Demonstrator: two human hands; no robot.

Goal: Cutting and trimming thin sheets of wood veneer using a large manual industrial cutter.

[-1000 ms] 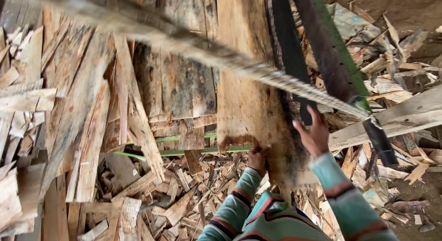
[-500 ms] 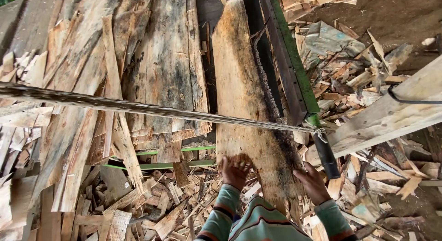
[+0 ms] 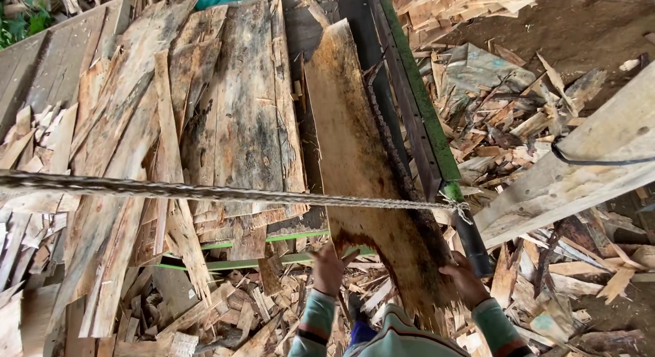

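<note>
Single head view, steeply downward, close above a long plank (image 3: 361,166).

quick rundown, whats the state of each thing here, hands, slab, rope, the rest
left hand: open, fingers spread, at the slab's near left edge
right hand: on the slab's near right edge, by the black handle
slab: lying lengthwise beside the green rail, near end ragged and dark
rope: taut, stretched across the view to the handle
old planks: lying flat, weathered and stained
offcuts: in loose heaps

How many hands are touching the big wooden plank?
2. The left hand presses the near left edge of the plank; the right hand grips its near right edge, beside the black handle. No other hands show.
</note>
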